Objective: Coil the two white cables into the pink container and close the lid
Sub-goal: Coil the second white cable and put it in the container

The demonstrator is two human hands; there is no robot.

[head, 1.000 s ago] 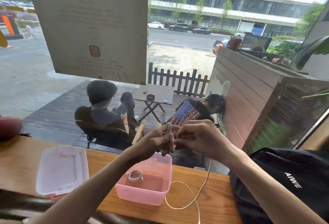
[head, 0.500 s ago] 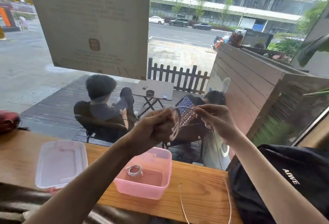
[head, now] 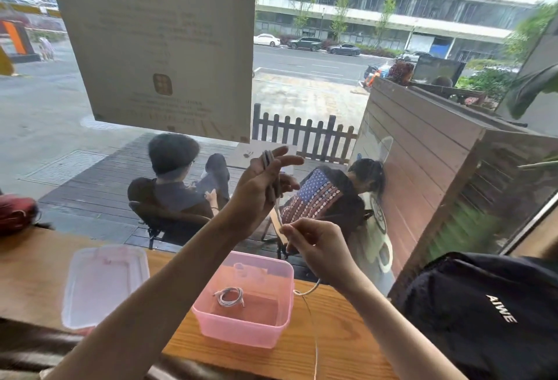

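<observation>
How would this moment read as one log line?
step: coiling second cable | left hand: holds loops | right hand: pinches strand | first cable: in pink container | lid: off

Single head-worn view, looking forward and down, close above the wooden counter (head: 338, 322), facing the window behind it, street beyond.
</observation>
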